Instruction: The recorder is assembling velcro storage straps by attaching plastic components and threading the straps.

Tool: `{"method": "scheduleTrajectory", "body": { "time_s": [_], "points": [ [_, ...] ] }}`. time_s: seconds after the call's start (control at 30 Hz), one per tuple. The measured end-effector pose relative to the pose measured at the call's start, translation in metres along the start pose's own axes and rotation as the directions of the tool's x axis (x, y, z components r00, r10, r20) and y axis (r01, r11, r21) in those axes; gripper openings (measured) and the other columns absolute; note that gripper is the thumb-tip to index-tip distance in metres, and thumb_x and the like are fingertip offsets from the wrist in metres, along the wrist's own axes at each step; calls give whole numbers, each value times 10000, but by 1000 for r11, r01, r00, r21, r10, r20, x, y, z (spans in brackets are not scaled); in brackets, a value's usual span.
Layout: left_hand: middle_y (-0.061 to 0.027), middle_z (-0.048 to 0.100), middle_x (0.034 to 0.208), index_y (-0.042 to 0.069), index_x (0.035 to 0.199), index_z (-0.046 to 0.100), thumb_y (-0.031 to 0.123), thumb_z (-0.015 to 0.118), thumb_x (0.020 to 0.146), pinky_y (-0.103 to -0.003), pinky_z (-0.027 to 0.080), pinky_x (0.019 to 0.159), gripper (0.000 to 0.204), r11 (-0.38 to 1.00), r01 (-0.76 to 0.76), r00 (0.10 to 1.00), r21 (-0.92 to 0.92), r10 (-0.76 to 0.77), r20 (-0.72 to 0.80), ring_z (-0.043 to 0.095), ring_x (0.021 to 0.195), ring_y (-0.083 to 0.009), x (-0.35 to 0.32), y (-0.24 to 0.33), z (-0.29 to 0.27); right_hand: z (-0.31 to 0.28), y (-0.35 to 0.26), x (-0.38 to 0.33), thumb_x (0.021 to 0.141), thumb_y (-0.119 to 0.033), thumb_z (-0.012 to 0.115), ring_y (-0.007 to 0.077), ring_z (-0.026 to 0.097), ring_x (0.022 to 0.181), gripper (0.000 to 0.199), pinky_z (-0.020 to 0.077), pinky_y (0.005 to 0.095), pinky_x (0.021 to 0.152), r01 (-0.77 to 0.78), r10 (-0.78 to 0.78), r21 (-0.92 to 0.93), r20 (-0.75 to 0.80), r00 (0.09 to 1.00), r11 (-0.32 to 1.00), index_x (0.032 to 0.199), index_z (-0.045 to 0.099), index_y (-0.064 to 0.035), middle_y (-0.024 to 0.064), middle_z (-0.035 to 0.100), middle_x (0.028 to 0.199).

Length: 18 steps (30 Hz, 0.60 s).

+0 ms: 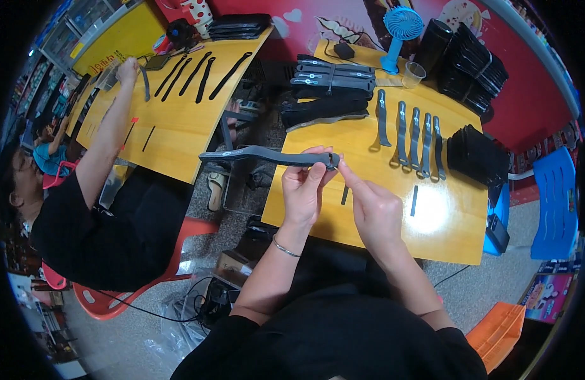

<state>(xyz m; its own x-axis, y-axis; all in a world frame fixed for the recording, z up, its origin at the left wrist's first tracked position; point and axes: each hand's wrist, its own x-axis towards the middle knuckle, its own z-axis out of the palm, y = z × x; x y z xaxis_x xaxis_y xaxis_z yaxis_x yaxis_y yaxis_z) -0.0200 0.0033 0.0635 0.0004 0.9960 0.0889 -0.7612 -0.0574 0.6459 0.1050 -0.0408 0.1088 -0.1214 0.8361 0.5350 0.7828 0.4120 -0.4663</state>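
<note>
A long grey strap (pixel 257 154) with a dark slotted end is held up above the near edge of the yellow table (pixel 460 244). My left hand (pixel 303 193) pinches it close to that end between thumb and fingers, and the rest sticks out to the left. My right hand (pixel 376 212) is closed, its index finger against the strap's slotted tip; its thumb is mostly hidden. Beyond my hands, several similar grey straps (pixel 402 133) lie in a row on the table. Two short dark marks, including a right mark (pixel 414 201), show on the near tabletop.
Bundled straps (pixel 330 79), a black stack (pixel 476 155), a blue fan (pixel 400 38) and a clear cup (pixel 413 75) occupy the table. At left, a co-worker (pixel 102 215) reaches over another yellow table (pixel 172 139) with black straps. A blue chair (pixel 554 202) stands right; an orange crate (pixel 498 335) lower right.
</note>
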Motion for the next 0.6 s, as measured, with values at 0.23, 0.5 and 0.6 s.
{"method": "scheduleTrajectory", "body": {
  "time_s": [0.23, 0.5, 0.6],
  "points": [
    [-141, 622, 1034, 4, 1068, 588, 74, 629, 827, -337, 524, 842, 254, 994, -48, 999, 97, 48, 5, 611, 994, -270, 2, -5, -2, 6, 4, 1, 779, 31, 551, 252, 626, 589, 338, 494, 324, 533, -47, 51, 84, -46, 998, 995, 1100, 619, -50, 145, 630, 689],
    [-138, 604, 1062, -4, 1068, 573, 88, 617, 836, -348, 516, 863, 253, 1000, 2, 993, -11, -1, 114, 591, 1027, -300, 19, -13, -10, 15, 4, 3, 869, -38, 507, 197, 608, 583, 93, 463, 280, 526, -309, 288, 275, 116, 951, 910, 952, 538, -11, 124, 662, 745],
    [-140, 600, 1069, -3, 1079, 563, 105, 616, 838, -352, 515, 870, 269, 998, 59, 991, 11, -60, 122, 589, 1030, -305, 26, -15, -15, 23, 10, 3, 914, -88, 457, 91, 502, 500, 96, 380, 208, 464, -455, 376, 467, 257, 890, 758, 949, 510, -16, 86, 668, 743]
  ]
}}
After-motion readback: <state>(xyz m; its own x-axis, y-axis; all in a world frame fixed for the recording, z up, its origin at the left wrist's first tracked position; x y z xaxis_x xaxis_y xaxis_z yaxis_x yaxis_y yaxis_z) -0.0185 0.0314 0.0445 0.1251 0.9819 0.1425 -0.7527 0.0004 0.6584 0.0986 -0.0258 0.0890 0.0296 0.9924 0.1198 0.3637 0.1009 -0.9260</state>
